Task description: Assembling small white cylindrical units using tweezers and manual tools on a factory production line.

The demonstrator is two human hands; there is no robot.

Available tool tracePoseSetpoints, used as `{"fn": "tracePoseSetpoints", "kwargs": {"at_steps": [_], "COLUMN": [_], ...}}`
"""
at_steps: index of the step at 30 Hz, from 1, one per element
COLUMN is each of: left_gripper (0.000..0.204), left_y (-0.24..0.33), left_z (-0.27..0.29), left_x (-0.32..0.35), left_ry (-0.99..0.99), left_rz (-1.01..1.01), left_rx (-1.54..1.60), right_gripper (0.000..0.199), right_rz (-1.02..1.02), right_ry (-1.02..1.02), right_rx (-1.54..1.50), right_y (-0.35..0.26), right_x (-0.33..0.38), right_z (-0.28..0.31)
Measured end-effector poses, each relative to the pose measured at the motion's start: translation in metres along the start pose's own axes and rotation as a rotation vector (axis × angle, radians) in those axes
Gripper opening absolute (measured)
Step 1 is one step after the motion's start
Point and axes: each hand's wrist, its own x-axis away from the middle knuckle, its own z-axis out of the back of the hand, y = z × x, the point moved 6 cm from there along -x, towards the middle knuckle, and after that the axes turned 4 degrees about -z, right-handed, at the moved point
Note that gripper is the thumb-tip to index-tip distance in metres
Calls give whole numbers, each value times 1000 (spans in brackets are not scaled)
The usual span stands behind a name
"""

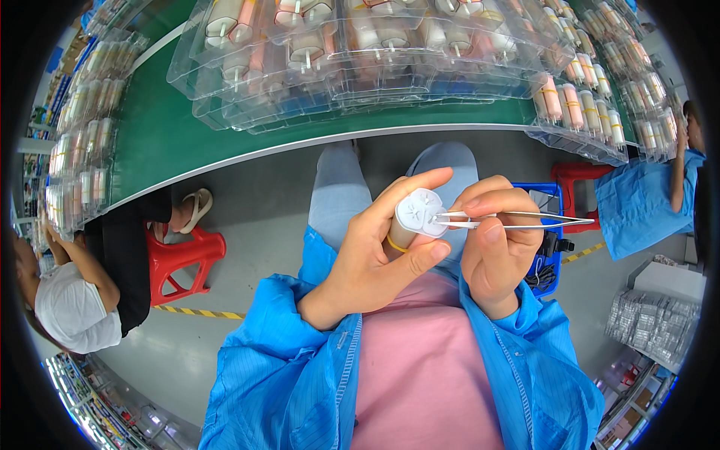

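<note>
- White-capped cylinder (403, 229), held over the lap (339, 187), left hand (364, 251) wrapped around it.
- Right hand (501, 251) pinches tweezers (459, 224), tips at the cap (420, 208): detail work, apparently, next demanding a light, steady touch.
- Beyond, clear trays (315, 97) crowd a green table (165, 150).

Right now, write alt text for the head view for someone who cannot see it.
A person's left hand holds a pale cylinder while the right hand holds metal tweezers, their tips at its white end. Beyond the knees, clear plastic trays of pink and cream cylinders sit on a green table, with co-workers at both sides.
</note>
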Motion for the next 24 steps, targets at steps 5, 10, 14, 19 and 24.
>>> {"fn": "tracePoseSetpoints", "kwargs": {"at_steps": [5,10,14,19,24], "left_gripper": [59,59,59,58,58], "left_y": [-2,-2,-2,-1,-1], "left_z": [0,-1,-1,-1,-1], "left_x": [1,1,1,1,0], "left_ry": [-19,-19,-17,-7,-9], "left_rz": [-2,-6,-9,0,-7], "left_rx": [5,1,-4,-11,-13], "right_gripper": [15,15,15,14,14], "right_rz": [-14,-21,-19,-10,-14], "right_ry": [9,15,10,3,2], "right_rx": [-16,-12,-11,-7,-6], "right_y": [1,2,2,2,2], "right_x": [1,1,1,1,1], "right_z": [1,3,3,2,2]}}
